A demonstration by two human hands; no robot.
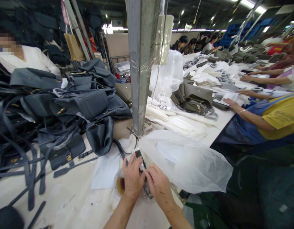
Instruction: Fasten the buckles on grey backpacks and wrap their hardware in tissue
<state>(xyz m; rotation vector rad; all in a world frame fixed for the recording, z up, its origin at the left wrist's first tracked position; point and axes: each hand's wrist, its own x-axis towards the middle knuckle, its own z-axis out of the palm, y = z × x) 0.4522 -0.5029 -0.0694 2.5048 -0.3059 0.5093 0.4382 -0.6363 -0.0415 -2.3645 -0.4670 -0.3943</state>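
Our left hand (132, 178) and our right hand (159, 187) are both half closed, and together they have hold of a small metal piece (140, 160), dark and silver, just above the fingers; its exact kind we cannot tell. Touching the left hand at 9 o'clock stands a clear cup (119, 186) with brown liquid inside. A white paper (105, 171) lies beside it, and a plastic sheet (192, 162) lies at 2 o'clock. At 10 o'clock are many gray handbags (89, 103) in a pile, with loose straps (68, 162). At 12 o'clock stands a steel post (141, 63). At 2 o'clock, a co-worker's arm (247, 119) reaches over the table (223, 119).
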